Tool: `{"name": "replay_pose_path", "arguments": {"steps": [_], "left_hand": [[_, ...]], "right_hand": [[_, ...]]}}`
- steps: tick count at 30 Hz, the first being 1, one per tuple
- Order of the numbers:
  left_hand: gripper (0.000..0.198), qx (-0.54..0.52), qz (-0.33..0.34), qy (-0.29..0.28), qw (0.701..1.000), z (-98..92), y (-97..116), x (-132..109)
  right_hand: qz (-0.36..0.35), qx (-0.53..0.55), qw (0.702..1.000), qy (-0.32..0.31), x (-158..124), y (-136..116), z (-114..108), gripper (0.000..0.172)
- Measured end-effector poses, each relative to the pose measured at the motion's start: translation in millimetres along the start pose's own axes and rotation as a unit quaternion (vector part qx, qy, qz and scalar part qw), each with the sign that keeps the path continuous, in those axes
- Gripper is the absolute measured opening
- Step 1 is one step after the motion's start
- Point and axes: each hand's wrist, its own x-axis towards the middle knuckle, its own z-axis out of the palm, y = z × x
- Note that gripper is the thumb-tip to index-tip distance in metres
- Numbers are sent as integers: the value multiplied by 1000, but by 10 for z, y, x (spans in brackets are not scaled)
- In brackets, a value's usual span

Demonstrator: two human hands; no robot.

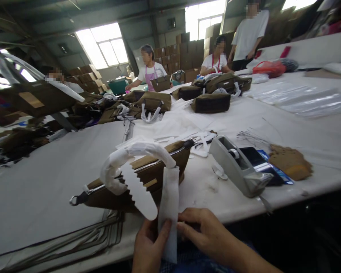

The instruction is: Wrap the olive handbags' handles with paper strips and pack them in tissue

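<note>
An olive-brown handbag with a silver zipper lies on the table in front of me. Its arched handle is wrapped in white material. A white strip with a wavy edge hangs down from the handle. From the handle's right end, a sheet of white wrapping runs down between my hands. My left hand grips this wrapping, thumb on its front. At its right edge, my right hand has thumb and forefinger pinched together; whatever sits between them is too small to make out.
To the right are a grey tape dispenser, a dark phone and brown pieces. Flat layered pieces lie lower left. Several bags cover the far table, with people behind. A bag stands raised at left.
</note>
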Motion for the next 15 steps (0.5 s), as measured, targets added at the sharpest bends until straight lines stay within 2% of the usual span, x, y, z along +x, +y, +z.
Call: {"name": "replay_pose_path", "arguments": {"steps": [2, 3, 4, 6, 7, 8, 9, 10, 12, 13, 15], "left_hand": [[61, 6, 6, 19, 1000, 15, 1, 24], [64, 5, 6, 23, 1000, 21, 3, 41], [65, 4, 4, 25, 1000, 26, 3, 57], [66, 4, -4, 24, 1000, 32, -10, 85], [65, 7, -5, 23, 1000, 34, -24, 96], [64, 13, -5, 22, 1000, 34, -41, 106], [63, 21, -1, 20, 1000, 32, -61, 115], [63, 30, 4, 16, 999, 28, -81, 124], [61, 55, 12, 8, 998, 11, -116, 144], [61, 67, 15, 5, 998, 0, -127, 155], [60, 86, 12, 7, 996, -24, -135, 175]], "right_hand": [[-45, -125, 986, 105, -92, -11, -307, 21], [-64, -204, 958, 189, -157, 9, -508, 23], [-74, -288, 912, 282, -230, 46, -730, 24], [-51, -412, 820, 395, -372, 160, -1187, 34], [-24, -442, 791, 422, -429, 226, -1394, 41], [1, -453, 779, 434, -472, 289, -1572, 48], [30, -441, 787, 430, -501, 343, -1712, 53], [66, -399, 812, 421, -515, 382, -1812, 56], [128, -249, 875, 396, -510, 400, -1898, 56], [145, -160, 895, 391, -498, 382, -1898, 53], [146, -23, 905, 399, -467, 306, -1857, 49]]}}
